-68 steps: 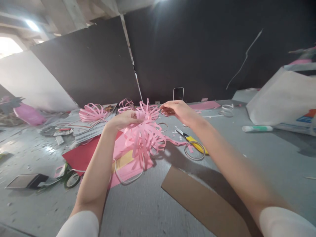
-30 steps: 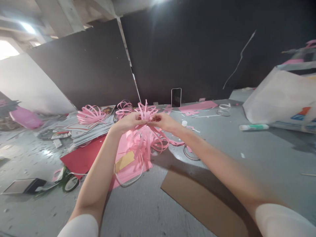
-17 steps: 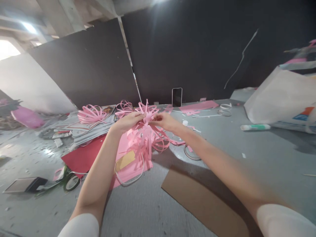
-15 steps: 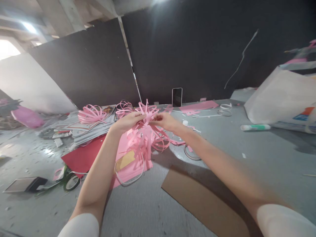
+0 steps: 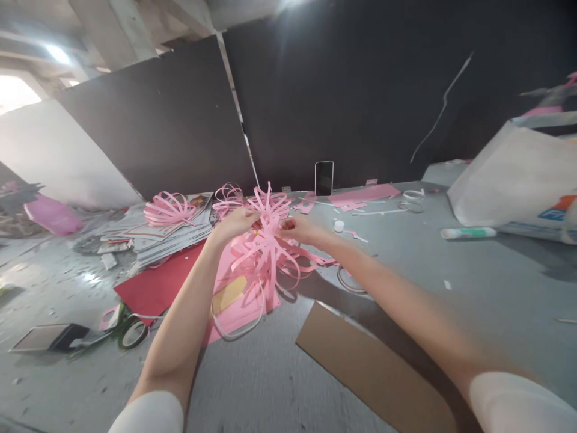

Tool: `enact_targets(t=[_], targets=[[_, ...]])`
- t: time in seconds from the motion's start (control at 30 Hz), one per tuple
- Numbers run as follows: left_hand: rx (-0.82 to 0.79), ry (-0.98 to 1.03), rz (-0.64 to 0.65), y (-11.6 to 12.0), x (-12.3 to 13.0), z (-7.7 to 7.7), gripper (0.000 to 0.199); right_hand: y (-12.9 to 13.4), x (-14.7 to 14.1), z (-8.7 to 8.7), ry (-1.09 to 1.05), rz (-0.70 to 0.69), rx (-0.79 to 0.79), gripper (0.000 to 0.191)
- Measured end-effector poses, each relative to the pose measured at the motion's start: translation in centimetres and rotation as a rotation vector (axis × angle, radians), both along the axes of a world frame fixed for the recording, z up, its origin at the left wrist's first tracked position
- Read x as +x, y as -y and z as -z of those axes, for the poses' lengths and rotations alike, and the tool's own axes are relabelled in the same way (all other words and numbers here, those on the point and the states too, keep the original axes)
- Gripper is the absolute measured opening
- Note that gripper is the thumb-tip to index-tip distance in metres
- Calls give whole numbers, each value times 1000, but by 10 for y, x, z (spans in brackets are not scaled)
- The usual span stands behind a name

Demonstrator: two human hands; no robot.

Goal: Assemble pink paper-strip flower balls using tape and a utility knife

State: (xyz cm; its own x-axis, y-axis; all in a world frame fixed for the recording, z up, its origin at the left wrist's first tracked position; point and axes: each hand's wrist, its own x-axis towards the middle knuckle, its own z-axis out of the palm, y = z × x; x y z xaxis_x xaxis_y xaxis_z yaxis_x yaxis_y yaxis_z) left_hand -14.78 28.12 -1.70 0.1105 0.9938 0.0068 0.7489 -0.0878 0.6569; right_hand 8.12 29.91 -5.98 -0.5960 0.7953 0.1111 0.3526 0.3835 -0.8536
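A looped pink paper-strip piece (image 5: 269, 240) hangs at the middle, above pink sheets (image 5: 234, 325) on the grey surface. From its left side, my left hand (image 5: 238, 224) has its fingers closed on the strips near the centre. My right hand (image 5: 297, 230) is at the right side of the same piece, fingers curled together against the strips; the fingertips are partly hidden. More pink loops (image 5: 229, 198) stand behind my left hand, and another looped pink piece (image 5: 169, 209) rests on a stack of papers (image 5: 175, 240) to the left.
Brown cardboard (image 5: 369, 367) lies in front at right. Around are a red sheet (image 5: 160, 282), a tape roll (image 5: 133, 332), a phone (image 5: 324, 178) leaning on the dark wall, a small white cap (image 5: 339, 226), a glue tube (image 5: 467, 233) and a white bag (image 5: 509, 174).
The lower loops of the pink piece have spread out and tilted towards me. My hands have moved slightly apart, the right one a little to the right.
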Motion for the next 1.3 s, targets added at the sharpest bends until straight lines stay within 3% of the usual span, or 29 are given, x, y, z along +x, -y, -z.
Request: enact_targets(t=[0.17,0.3,0.4,0.5,0.6,0.73,0.83,0.9,0.97,1.07,1.3], targets=[[85,-101,-165,-1,-14,1,31,2,2,3,59,-127,-32,38],[239,-218,-283,18,-17,-14,34,8,13,-6,55,-67,20,24],[361,-215,-272,39,3,-26,29,21,33,-11,-37,85,96,18],[458,-147,-156,64,48,-24,22,38,65,1,-91,263,247,21],[584,-30,68,95,108,3,20,56,105,32,-85,381,434,19],[608,-80,508,135,174,65,23,77,148,73,-101,472,523,16],[584,-108,671,148,196,110,27,87,161,87,-63,489,498,17],[545,-97,710,148,200,129,29,89,162,89,-31,448,477,18],[481,-82,738,146,199,139,27,89,160,90,9,358,440,20],[417,-75,764,144,194,138,23,89,159,94,53,245,410,21],[383,-97,783,147,189,133,28,91,161,98,85,237,482,19]])
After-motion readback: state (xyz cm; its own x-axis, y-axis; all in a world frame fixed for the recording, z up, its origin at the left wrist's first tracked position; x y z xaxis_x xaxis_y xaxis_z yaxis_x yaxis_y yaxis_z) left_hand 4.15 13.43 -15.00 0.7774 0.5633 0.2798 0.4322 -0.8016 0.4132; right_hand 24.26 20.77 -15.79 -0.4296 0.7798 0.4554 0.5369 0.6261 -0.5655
